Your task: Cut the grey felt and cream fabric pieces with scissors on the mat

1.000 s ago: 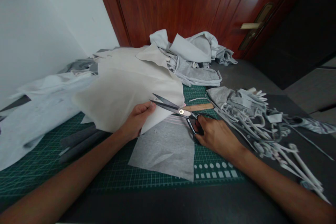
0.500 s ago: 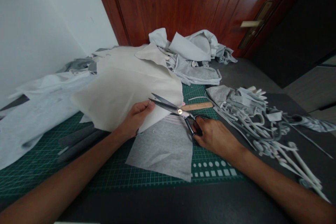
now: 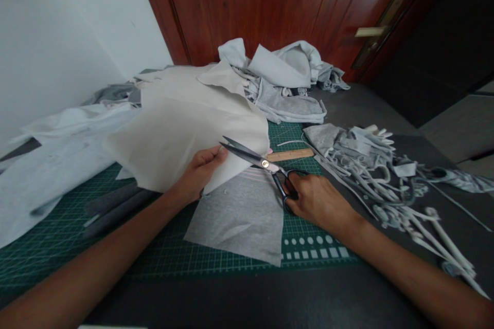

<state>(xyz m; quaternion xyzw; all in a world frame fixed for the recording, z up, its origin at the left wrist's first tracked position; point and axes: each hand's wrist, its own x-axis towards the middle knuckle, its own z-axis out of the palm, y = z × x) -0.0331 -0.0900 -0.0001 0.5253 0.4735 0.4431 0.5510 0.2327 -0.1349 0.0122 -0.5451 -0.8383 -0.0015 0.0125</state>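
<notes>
My right hand (image 3: pixel 314 195) is closed around the black handles of a pair of scissors (image 3: pixel 265 163). Their blades are slightly apart and point left, with the tips close to my left fingertips. Pinched between the thumb and fingers of my left hand (image 3: pixel 203 167) is the edge of a large cream fabric piece (image 3: pixel 185 118). That fabric spreads away over the pile behind. Beneath the scissors, a grey fabric piece (image 3: pixel 241 221) lies flat on the green cutting mat (image 3: pixel 170 262), its upper edge hidden under the cream one.
A wooden ruler (image 3: pixel 291 154) lies right of the blades. Grey fabric scraps and strips (image 3: pixel 358 164) are heaped at the right. More folded grey cloth (image 3: pixel 285 72) is piled before the red door (image 3: pixel 250 5). White fabric (image 3: pixel 65 159) and dark grey rolls (image 3: pixel 116 208) lie at the left.
Both hands, the scissors and the cream fabric stay almost in place. The view has shifted very slightly.
</notes>
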